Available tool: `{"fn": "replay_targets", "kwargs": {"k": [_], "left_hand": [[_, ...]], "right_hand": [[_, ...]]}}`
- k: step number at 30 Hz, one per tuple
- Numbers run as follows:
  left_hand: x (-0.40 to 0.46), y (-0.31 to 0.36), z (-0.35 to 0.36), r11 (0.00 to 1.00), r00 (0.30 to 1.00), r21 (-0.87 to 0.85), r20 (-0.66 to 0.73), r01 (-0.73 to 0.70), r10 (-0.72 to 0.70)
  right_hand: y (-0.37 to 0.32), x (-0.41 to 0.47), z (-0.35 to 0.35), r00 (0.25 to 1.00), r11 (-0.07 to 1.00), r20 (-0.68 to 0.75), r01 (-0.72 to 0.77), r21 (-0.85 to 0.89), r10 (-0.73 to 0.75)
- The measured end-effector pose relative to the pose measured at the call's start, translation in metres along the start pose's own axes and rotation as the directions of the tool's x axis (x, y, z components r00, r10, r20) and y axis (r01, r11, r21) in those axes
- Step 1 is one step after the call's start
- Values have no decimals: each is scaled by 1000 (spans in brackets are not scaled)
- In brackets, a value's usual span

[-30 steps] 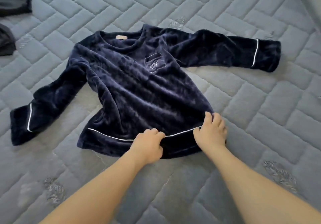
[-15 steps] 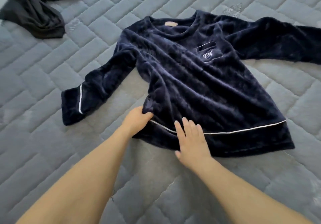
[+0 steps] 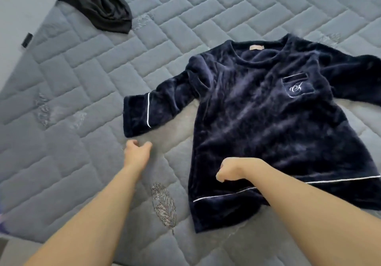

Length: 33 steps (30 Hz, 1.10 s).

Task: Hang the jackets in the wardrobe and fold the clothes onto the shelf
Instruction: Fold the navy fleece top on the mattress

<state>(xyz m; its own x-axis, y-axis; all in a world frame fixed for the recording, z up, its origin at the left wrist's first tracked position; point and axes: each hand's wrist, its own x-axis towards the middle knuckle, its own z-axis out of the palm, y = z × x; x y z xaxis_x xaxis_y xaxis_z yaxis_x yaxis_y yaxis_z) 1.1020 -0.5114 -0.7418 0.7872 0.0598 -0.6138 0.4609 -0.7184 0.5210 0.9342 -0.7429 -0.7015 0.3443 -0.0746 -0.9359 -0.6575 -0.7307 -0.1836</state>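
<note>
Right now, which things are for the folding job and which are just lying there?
For the job:
navy velvet top
crumpled black garment, probably next
left hand, near the sleeve cuff
right hand, over the hem

Just lying there:
grey quilted mattress
small black tag

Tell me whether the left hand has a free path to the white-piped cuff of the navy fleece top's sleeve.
Probably yes. The left hand hovers open just short of the white-piped cuff, with only bare grey quilted mattress between them, and holds nothing.

Left hand (image 3: pixel 137 152) relaxed, right hand (image 3: pixel 231 169) fisted
</note>
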Motion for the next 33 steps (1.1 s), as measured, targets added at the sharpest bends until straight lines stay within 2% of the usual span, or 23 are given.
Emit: {"fn": "replay_targets", "kwargs": {"k": [2, 4, 5, 7, 8, 9, 11, 12, 13, 15, 17, 19, 20, 21, 22, 24, 25, 27, 29, 31, 33], "left_hand": [[37, 19, -12, 985, 997, -173, -78, 2, -16], [69, 41, -17, 949, 991, -306, -82, 78, -108], [83, 51, -19, 949, 987, -298, -89, 103, -135], [105, 64, -17, 984, 985, -122, -96, 129, -141], [111, 69, -18, 991, 990, -43, -57, 127, -130], [116, 73, -19, 993, 993, -23, 10, 117, -117], [120, 79, -27, 991, 994, -113, 93, 75, -65], [120, 81, -39, 982, 997, -185, 64, 49, -38], [121, 82, -54, 965, 1000, -260, -21, 13, -19], [129, 82, -98, 935, 960, -352, -276, -49, -53], [144, 69, -141, 944, 884, -327, -430, 38, -185], [154, 55, -163, 964, 821, -115, -505, 241, -266], [154, 55, -161, 953, 805, 44, -548, 301, -229], [153, 58, -153, 941, 814, 190, -566, 281, -129], [152, 64, -140, 930, 843, 314, -538, 192, 7], [152, 86, -107, 895, 891, 445, -390, -40, 234], [153, 98, -92, 868, 891, 472, -311, -156, 330], [159, 119, -63, 772, 840, 525, -180, -357, 511], [163, 123, -47, 691, 812, 594, -105, -412, 574], [165, 111, -48, 665, 862, 674, -83, -321, 499], [166, 90, -63, 537, 888, 805, -26, -254, 459]], "right_hand": [[-25, 17, -23, 976, 988, -211, 86, 126, -58], [-53, 35, -45, 916, 968, -398, 146, 206, -53], [-67, 43, -56, 888, 953, -459, 170, 250, -37], [-93, 59, -77, 817, 947, -576, 184, 265, 3], [-103, 66, -85, 774, 953, -632, 173, 249, 24], [-113, 71, -92, 721, 956, -691, 168, 240, 46], [-126, 76, -100, 567, 951, -817, 179, 252, 109], [-131, 77, -102, 483, 946, -865, 195, 260, 138], [-136, 77, -103, 421, 939, -892, 210, 274, 166], [-146, 75, -106, 362, 926, -909, 230, 301, 206], [-156, 74, -113, 341, 912, -909, 241, 332, 241], [-165, 77, -125, 391, 884, -879, 259, 390, 273], [-168, 82, -131, 441, 880, -856, 249, 404, 268], [-169, 89, -137, 497, 891, -833, 223, 395, 244], [-167, 97, -145, 546, 913, -812, 189, 362, 209], [-158, 119, -164, 617, 959, -777, 123, 255, 127], [-151, 132, -174, 666, 973, -740, 94, 212, 97], [-137, 160, -192, 801, 988, -594, 20, 154, 77], [-129, 187, -196, 886, 995, -452, -96, 42, 104], [-128, 202, -192, 908, 983, -397, -172, -58, 136], [-131, 204, -194, 915, 974, -371, -207, -89, 160]]}}
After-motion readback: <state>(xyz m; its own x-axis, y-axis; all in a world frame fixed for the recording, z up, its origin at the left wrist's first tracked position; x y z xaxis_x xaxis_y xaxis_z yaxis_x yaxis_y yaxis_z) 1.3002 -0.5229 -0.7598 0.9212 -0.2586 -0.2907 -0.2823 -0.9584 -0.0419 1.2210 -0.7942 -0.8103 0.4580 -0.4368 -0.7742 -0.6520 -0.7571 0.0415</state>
